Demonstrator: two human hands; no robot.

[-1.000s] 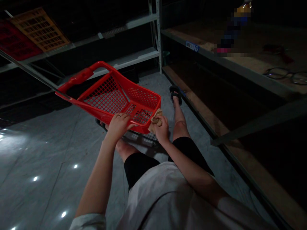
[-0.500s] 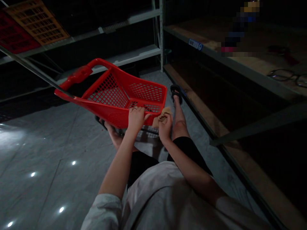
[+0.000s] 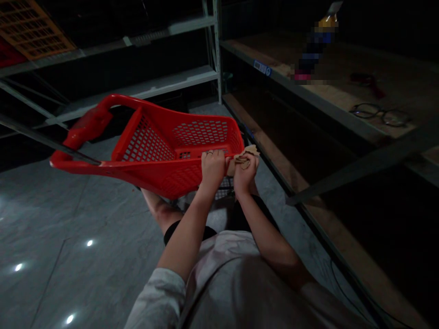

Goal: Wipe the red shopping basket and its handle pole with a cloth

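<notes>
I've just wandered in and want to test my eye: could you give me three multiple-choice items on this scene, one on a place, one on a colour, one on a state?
1. Where do the eyeglasses lie?
A. on the wooden shelf at right
B. in the basket
C. on the floor

2. What colour is the basket?
A. blue
B. red
C. green

3. How is the left hand set?
A. hanging free
B. flat on the floor
C. gripping the basket's rim

Answers:
1 A, they rest on the wooden shelf board.
2 B, its mesh walls and handle are red.
3 C, its fingers curl over the near rim, beside the right hand holding a brownish rag.
</notes>
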